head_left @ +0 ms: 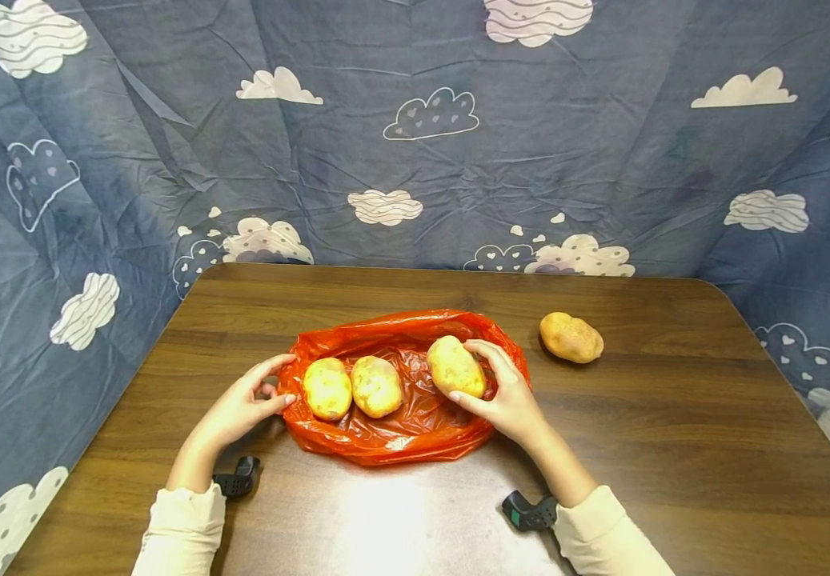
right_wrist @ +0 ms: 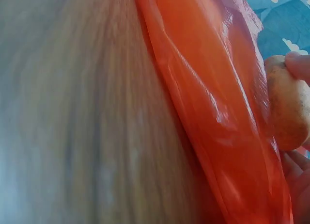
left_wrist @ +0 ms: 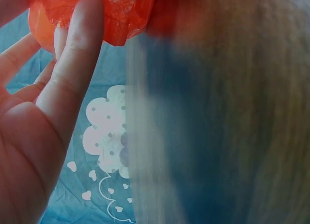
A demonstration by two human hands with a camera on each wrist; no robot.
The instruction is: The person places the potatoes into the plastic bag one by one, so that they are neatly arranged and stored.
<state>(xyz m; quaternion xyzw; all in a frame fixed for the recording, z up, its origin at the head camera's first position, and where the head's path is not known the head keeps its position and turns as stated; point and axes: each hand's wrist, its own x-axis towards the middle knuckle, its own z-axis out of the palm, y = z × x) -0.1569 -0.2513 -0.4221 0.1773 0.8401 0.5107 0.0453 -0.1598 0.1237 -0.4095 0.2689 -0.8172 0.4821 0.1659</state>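
Note:
A red plastic bag (head_left: 415,448) lies spread on the table with its mouth facing up. Two potatoes rest inside its left half: the left potato (head_left: 327,389) and, beside it, the middle potato (head_left: 377,386). My right hand (head_left: 504,396) grips another potato (head_left: 455,366) over the bag's right part, thumb on the near side and fingers on the far side. In the right wrist view this potato (right_wrist: 288,105) shows behind the bag's wall (right_wrist: 208,103). At the bag's left end, my left hand (head_left: 245,404) holds the rim (left_wrist: 121,15) between thumb and fingers.
A single potato (head_left: 571,338) lies on the wooden table (head_left: 674,416), right of the bag. Black wrist devices, one at the left wrist (head_left: 238,478) and one at the right wrist (head_left: 528,512), sit low over the table. A cloud-patterned blue cloth (head_left: 429,184) hangs behind.

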